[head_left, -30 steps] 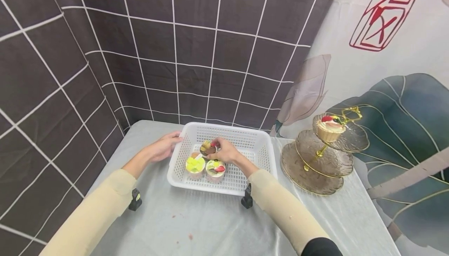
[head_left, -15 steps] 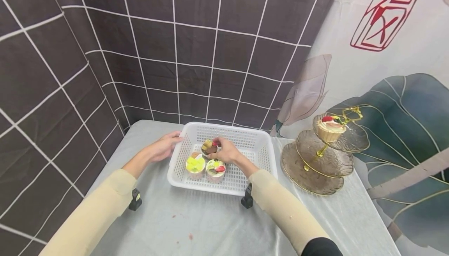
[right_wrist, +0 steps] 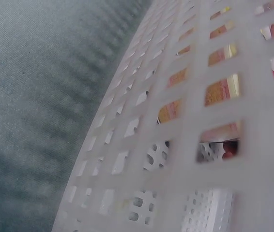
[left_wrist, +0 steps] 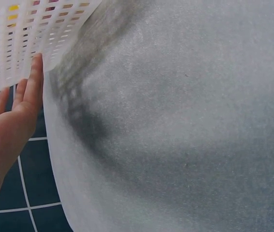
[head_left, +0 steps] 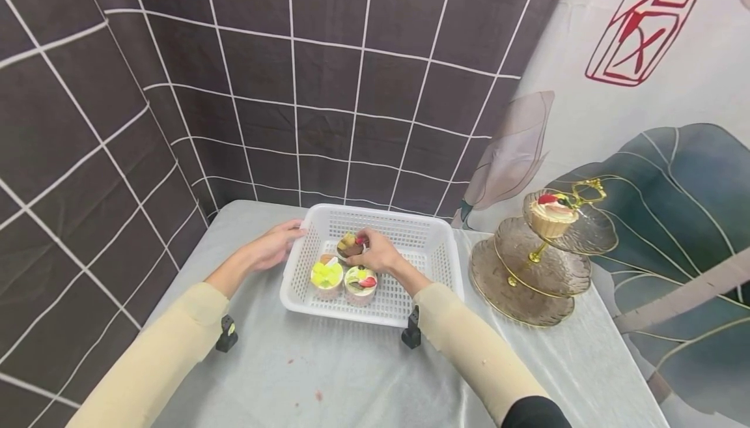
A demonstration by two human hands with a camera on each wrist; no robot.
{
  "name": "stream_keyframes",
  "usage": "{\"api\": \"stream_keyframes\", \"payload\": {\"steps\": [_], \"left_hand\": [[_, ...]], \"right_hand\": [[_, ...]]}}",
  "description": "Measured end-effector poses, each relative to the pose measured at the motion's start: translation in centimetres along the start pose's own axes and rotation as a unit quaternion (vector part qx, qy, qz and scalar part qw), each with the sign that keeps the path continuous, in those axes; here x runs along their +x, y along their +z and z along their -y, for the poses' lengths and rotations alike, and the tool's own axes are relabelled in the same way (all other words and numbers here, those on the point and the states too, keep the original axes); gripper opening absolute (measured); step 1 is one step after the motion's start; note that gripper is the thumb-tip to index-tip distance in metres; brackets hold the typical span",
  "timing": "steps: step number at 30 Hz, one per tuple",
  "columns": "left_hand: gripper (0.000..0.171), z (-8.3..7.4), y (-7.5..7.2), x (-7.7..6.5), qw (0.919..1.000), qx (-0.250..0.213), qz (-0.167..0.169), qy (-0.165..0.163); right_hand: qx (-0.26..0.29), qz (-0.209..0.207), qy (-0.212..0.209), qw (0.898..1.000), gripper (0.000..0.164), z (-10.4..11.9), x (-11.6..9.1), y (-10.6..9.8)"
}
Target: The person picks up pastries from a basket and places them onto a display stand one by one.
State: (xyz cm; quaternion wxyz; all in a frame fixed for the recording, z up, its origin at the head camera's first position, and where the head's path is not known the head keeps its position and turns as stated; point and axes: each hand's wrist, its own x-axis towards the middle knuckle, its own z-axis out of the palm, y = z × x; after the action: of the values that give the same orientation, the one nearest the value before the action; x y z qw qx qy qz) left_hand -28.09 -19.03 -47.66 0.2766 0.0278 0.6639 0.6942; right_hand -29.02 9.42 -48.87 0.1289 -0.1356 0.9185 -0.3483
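Observation:
In the head view, my right hand [head_left: 377, 252] reaches into a white plastic basket [head_left: 433, 236]. Its thumb and fingers pinch a dark-topped cupcake [head_left: 347, 245] at the back of a small group. Just in front stand a cupcake with yellow-green topping [head_left: 326, 275] and a cream cupcake with strawberry pieces [head_left: 360, 283]. My left hand [head_left: 275, 245] touches the basket's left end. The left wrist view shows that hand [left_wrist: 11, 125] with fairly straight fingers against the basket's outer wall [left_wrist: 25, 43]. In the right wrist view, the slotted basket wall [right_wrist: 185, 179] hides most of the right hand.
At the right stands a three-tier glass stand [head_left: 527, 285] with gold trim. A cream cupcake with a red berry [head_left: 552, 216] sits on its top tier. A pale cloth covers the table [head_left: 351, 376], and a dark gridded curtain [head_left: 328, 76] hangs behind.
The dark-topped cupcake has shifted slightly to the right in my right hand over the last second. My left hand stays at the basket's left end.

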Motion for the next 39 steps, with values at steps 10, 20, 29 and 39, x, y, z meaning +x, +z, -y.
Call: {"api": "stream_keyframes", "payload": {"steps": [10,20,29,39], "left_hand": [[0.060,-0.3,0.2,-0.3,0.9999,0.013,0.002,-0.001],[0.060,-0.4,0.2,-0.3,0.9999,0.013,0.007,0.004],[0.060,-0.3,0.1,-0.2,0.9998,0.022,0.003,0.000],[0.061,-0.4,0.1,0.0,0.9998,0.021,0.005,-0.007]], "right_hand": [[0.026,-0.054,-0.046,0.997,0.056,1.0,-0.5,-1.1],[0.045,-0.063,-0.096,0.992,0.061,2.1,-3.3,-3.9],[0.050,-0.068,-0.133,0.988,0.065,1.3,-7.2,-8.2],[0.030,-0.093,-0.128,0.987,0.062,-0.7,-11.1,-11.2]]}}
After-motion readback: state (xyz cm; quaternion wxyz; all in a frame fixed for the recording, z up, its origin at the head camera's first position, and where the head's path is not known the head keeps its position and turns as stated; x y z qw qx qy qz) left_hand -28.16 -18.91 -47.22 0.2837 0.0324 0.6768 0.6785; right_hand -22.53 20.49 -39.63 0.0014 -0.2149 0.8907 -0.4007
